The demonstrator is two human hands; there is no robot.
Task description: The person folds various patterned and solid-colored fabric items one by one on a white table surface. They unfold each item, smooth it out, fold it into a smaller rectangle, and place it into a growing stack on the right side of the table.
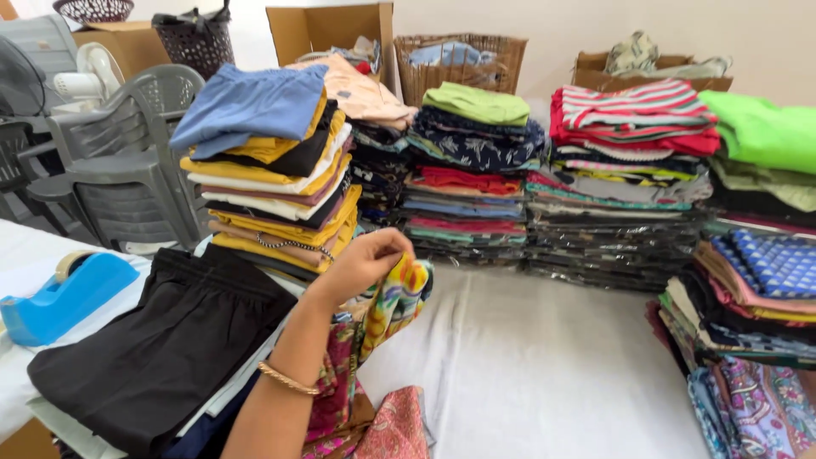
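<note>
My left hand [361, 265], a thin gold bangle on its wrist, is closed on the top edge of a bright multicoloured patterned garment [398, 299] and holds it up above the white table cover [527, 357]. The cloth hangs down toward a pink paisley fabric [391, 429] at the bottom edge. A tall stack of folded yellow, white and black clothes [280, 191] topped by a blue piece stands just behind the hand. A black garment [161, 340] lies flat to its left. My right hand is out of sight.
Several stacks of folded and bagged clothes [620, 170] line the back and right side. A blue tape dispenser [64, 293] sits at the left. Grey plastic chairs [127, 153], cardboard boxes [331, 30] and a wicker basket [459, 59] stand behind.
</note>
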